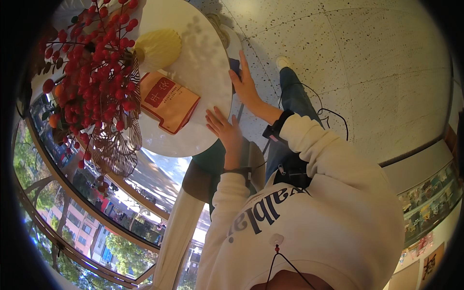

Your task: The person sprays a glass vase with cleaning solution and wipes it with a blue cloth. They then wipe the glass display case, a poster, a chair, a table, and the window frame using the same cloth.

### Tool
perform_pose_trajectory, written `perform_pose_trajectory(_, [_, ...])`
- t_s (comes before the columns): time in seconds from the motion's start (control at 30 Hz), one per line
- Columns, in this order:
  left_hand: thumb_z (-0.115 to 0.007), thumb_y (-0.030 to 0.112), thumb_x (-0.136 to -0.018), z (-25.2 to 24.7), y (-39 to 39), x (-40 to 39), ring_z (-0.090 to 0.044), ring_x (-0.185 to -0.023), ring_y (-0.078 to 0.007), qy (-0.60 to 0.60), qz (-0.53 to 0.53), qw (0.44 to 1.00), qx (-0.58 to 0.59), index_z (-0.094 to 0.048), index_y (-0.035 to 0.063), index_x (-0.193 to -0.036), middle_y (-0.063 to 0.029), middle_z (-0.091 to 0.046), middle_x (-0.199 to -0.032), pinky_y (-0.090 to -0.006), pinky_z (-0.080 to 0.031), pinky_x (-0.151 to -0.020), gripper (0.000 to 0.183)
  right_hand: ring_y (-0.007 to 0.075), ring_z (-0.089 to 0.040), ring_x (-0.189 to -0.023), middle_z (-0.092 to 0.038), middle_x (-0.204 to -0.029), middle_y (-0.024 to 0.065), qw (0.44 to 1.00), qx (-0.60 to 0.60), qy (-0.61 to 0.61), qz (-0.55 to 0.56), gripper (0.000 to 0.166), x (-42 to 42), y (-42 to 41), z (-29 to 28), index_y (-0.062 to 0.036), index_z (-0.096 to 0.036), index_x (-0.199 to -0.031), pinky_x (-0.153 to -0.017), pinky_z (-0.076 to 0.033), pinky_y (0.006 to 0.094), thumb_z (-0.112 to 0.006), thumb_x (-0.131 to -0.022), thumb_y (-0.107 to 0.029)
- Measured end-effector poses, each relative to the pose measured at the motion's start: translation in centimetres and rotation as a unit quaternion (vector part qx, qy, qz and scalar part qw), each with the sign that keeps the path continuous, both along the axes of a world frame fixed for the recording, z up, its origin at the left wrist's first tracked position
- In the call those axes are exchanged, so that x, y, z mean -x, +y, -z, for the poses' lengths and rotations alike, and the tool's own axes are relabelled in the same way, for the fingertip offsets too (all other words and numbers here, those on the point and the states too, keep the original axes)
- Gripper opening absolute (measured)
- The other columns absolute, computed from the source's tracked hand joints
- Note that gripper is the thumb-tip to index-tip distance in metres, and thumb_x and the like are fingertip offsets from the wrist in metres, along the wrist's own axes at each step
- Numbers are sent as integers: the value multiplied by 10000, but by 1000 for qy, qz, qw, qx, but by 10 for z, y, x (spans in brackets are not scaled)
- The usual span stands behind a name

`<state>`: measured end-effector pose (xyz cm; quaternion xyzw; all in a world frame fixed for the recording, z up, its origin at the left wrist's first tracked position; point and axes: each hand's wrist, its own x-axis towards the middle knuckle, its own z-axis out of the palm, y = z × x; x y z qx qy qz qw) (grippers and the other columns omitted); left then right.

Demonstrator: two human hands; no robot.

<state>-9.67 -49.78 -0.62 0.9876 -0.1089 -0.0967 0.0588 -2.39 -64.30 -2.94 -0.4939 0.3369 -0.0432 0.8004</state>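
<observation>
My left hand (227, 132) is at the near edge of a round white tabletop (174, 143), palm down with its fingers apart, holding nothing. Just beyond its fingertips lies a flat tan and red paper packet (181, 103) bearing writing. My right hand (246, 85) is at the table's right rim, thumb and fingers spread. Partly hidden by the rim, a dark blue object (235, 66) shows beside its thumb; whether they touch I cannot tell. Both wrists wear dark bands.
A yellow ribbed vase (159, 49) and red berry branches (105, 76) occupy the table's far left, with openwork leaf ornaments (121, 156) by the window (90, 232). Below the table is a green stool (210, 157). A black cable (342, 123) trails over the speckled floor (380, 90).
</observation>
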Motion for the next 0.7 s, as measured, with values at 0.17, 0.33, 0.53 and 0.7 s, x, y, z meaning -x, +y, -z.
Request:
perform_pose_trajectory(0.17, [-569, 285, -898, -5, -5, -3, -155, -1387, -463, 20, 8, 999, -31, -182, 22, -1475, -276, -114, -1515, -582, -146, -1110, 743, 67, -519, -794, -598, -876, 17, 994, -97, 39, 29, 361, -11, -40, 16, -35, -546, -1266, -688, -424, 197, -599, -934, -166])
perform_pose_trajectory(0.33, [-548, 275, -907, -3, -5, -6, -121, -1393, -462, 17, 27, 999, -43, -130, 3, -1482, -263, -78, -1527, -584, -151, -1104, 761, 69, -562, -789, -635, -955, 22, 991, -102, 7, 82, 360, -65, -70, 14, -26, -612, -1158, -696, -452, 214, -688, -873, -233])
perform_pose_trajectory(0.53, [-587, 265, -874, 1, -2, -6, -137, -1386, -470, 7, 43, 997, -63, -128, 3, -1482, -267, -80, -1525, -581, -167, -1105, 806, 56, -526, -972, -597, -1087, -40, 937, -331, -110, 8, 496, -100, -86, 19, -97, -544, -1303, -807, -426, 216, -573, -929, -422])
perform_pose_trajectory(0.7, [-615, 207, -830, -6, -5, -5, -143, -1384, -473, 15, 44, 997, -63, -116, 3, -1483, -271, -74, -1524, -573, -175, -1107, 847, 54, -503, -1027, -574, -1178, -42, 922, -381, -70, 11, 485, -53, -73, 9, -109, -492, -1358, -872, -414, 228, -484, -979, -413])
